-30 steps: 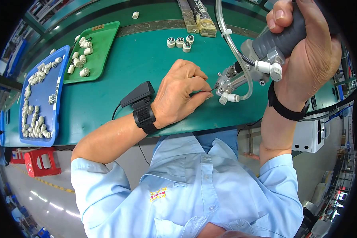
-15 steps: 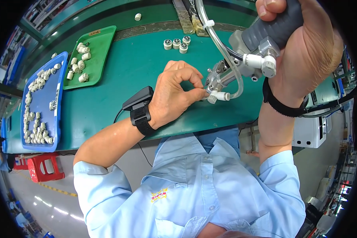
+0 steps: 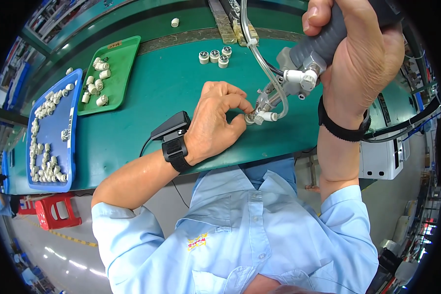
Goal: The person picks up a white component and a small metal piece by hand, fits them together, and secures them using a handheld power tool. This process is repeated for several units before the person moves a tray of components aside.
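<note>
My right hand (image 3: 365, 54) is wrapped round the dark grey grip of a pneumatic hand tool (image 3: 299, 78) at the upper right. The tool has a metal front end, white hose fittings and a clear tube. Its tip points down to the left. At that tip my left hand (image 3: 215, 122) has its thumb and forefinger closed about a small round white part (image 3: 250, 119), mostly hidden by the fingers and the tool. A black strap with a box sits on my left wrist. Beyond the left hand, several white cylindrical caps with dark tops (image 3: 214, 56) stand together on the green mat.
A green tray (image 3: 125, 81) with several white caps lies left of the hands. Farther left, a blue tray (image 3: 73, 142) holds many more. One loose cap (image 3: 175, 22) lies at the back. Metal bars (image 3: 223, 24) lie behind the tool. A red stool (image 3: 59, 210) stands on the floor.
My right hand has brought the tool down and left, its tip closer to the mat. My left fingers have shifted slightly left and lower, staying beside the tip.
</note>
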Available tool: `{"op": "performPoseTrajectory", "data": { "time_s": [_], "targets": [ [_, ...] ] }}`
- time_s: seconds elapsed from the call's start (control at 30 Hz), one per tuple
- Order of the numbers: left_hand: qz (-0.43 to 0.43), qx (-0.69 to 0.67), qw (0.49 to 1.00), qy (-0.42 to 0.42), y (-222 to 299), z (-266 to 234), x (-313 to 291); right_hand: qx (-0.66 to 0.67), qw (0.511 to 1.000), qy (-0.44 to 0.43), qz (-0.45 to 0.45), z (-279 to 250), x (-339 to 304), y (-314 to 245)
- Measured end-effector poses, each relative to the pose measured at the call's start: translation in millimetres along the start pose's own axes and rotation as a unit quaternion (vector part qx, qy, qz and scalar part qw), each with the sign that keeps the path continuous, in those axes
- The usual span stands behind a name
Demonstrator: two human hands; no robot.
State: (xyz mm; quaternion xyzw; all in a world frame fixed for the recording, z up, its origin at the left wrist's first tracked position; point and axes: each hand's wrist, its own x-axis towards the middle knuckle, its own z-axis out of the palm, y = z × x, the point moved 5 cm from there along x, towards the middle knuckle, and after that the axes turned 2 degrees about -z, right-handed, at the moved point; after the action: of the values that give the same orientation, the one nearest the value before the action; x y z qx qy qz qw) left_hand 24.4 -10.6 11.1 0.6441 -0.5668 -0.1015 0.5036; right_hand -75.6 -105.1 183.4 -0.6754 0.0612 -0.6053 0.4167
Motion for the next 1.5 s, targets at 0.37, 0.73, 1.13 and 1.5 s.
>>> {"op": "performPoseTrajectory", "data": {
  "time_s": [0.37, 0.73, 1.13, 1.5],
  "targets": [
    [-0.039, 0.036, 0.998, 0.015, -11.2, -2.5, 0.8, 0.012, 1.0, 0.006, 0.015, 0.0, -4.7, 8.9],
    [-0.022, 0.067, 0.997, -0.025, -8.2, 4.5, -1.7, 0.023, 0.999, -0.003, 0.029, 7.0, -4.9, 13.2],
    [-0.018, 0.064, 0.998, -0.016, -10.0, 11.1, 1.5, 0.128, 0.989, -0.079, -0.016, 21.2, -6.4, 14.2],
    [0.015, 0.09, 0.996, 0.013, -10.3, 9.5, -0.7, 0.11, 0.991, -0.067, 0.043, 9.0, -9.8, 26.4]
  ]
}}
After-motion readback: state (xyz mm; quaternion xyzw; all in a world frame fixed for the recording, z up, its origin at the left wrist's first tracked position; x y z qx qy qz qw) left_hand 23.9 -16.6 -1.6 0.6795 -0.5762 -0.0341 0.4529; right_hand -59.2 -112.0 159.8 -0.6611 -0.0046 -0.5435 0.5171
